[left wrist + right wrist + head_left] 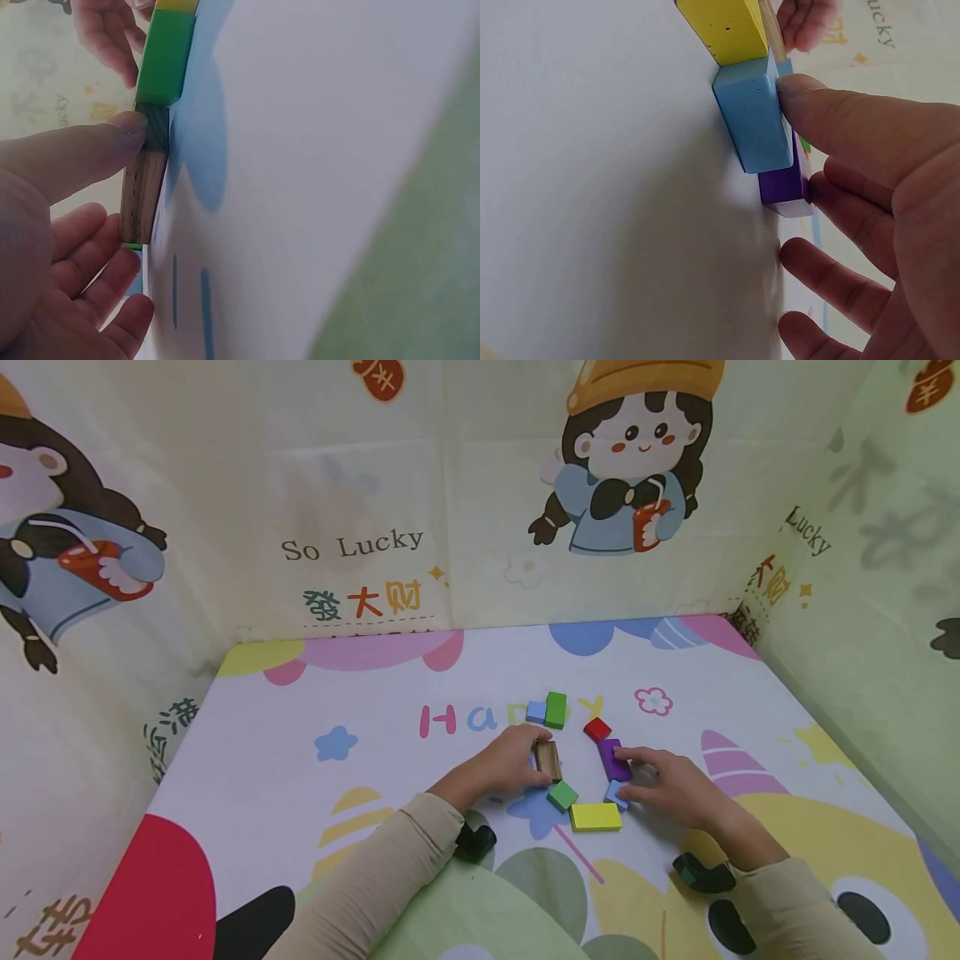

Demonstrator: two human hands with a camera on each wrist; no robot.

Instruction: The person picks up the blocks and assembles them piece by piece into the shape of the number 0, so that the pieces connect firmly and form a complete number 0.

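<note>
Several coloured blocks form a loose ring on the printed table cover. My left hand (510, 762) spans the brown wooden block (549, 761), index finger at its far end and thumb at its near end. Beside that thumb lies a green block (562, 796). On the right, my right hand (675, 783) touches the purple block (614, 760) with a fingertip, while its thumb rests against the light blue block (754, 116); the other fingers are spread. A yellow block (596, 817) lies at the near side, touching the light blue one in the right wrist view.
At the ring's far side stand a taller green block (556, 710) and a small blue block (536, 712), side by side. A red block (597, 729) meets the purple one's far end. Patterned cloth walls (480, 510) border the table behind and at both sides.
</note>
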